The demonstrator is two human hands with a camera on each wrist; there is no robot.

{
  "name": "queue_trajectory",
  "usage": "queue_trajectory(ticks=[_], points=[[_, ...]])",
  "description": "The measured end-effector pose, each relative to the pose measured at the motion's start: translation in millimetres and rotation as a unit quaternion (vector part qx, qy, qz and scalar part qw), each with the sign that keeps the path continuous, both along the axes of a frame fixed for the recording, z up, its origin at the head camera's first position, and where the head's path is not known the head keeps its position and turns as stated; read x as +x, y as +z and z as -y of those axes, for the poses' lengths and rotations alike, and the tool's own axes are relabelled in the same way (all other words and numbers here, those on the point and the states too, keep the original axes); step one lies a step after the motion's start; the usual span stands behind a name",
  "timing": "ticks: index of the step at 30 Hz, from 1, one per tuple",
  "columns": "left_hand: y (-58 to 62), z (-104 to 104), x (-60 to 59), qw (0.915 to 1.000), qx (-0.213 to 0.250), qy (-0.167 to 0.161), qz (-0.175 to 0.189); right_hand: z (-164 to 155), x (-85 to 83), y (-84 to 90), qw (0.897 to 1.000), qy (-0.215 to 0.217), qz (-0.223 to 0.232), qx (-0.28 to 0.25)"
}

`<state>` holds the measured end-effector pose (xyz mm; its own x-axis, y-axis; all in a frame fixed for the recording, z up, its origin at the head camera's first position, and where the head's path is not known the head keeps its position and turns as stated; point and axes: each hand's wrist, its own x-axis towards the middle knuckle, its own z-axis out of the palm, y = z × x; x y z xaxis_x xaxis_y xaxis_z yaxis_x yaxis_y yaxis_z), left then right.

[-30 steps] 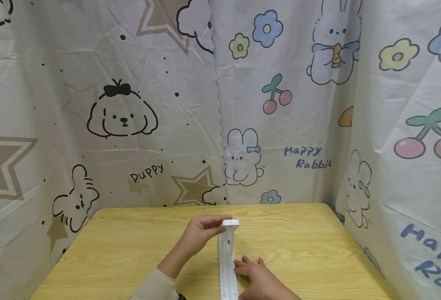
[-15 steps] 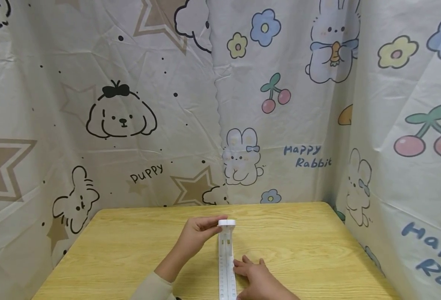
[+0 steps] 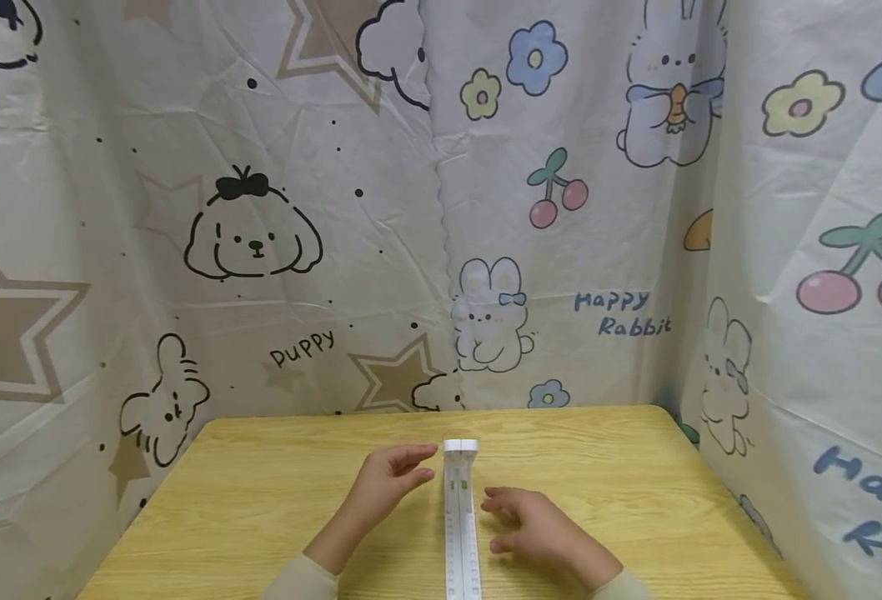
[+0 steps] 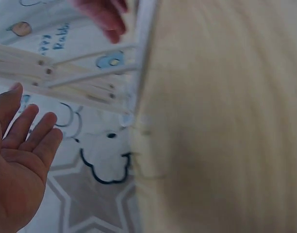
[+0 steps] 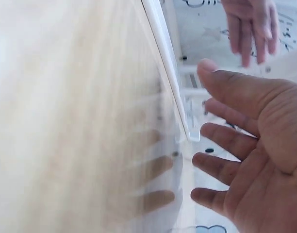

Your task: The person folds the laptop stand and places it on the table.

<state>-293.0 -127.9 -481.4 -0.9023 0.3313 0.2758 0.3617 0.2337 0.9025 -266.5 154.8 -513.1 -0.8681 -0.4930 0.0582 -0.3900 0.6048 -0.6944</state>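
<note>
A white folding stand (image 3: 462, 517), narrow and slotted, stands on the table between my two hands, its rounded end raised. In the left wrist view the stand (image 4: 140, 53) shows a long base bar, slanting struts and arms with round holes. My left hand (image 3: 388, 483) is beside its upper end, fingers extended and apart from it. My right hand (image 3: 534, 525) is off its right side, fingers spread and loosely bent. In the right wrist view the base bar of the stand (image 5: 164, 56) runs past my right hand (image 5: 265, 145). Neither hand holds anything.
The light wood-grain table (image 3: 283, 467) extends on both sides of the stand. Behind and to the sides hangs a cream curtain (image 3: 381, 250) printed with puppies, rabbits, stars and cherries, close to the table's far edge.
My left hand has let go of the stand's raised end and drawn back to the left. My right hand has moved off the stand's side, rightward and slightly forward. The stand stays upright.
</note>
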Motion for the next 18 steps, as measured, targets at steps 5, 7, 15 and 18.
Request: queue_trajectory(ticks=[5,7,15,18], points=[[-16.9,3.1,-4.6,0.9989,-0.045,0.011,0.004,-1.8,-21.1,-2.9,1.0,-0.017,-0.009,-0.013],[-22.4,1.3,-7.2,0.9975,-0.069,0.013,0.013,-1.3,-29.1,-6.1,0.999,-0.024,-0.006,-0.022],[-31.5,-13.0,-18.4,0.9863,-0.161,-0.008,0.037,6.1,-55.1,-15.1,0.999,-0.016,-0.012,-0.038],[-34.4,-16.9,-24.1,0.9821,-0.186,-0.014,0.025,11.3,-60.3,-15.0,0.999,-0.004,-0.011,-0.041]])
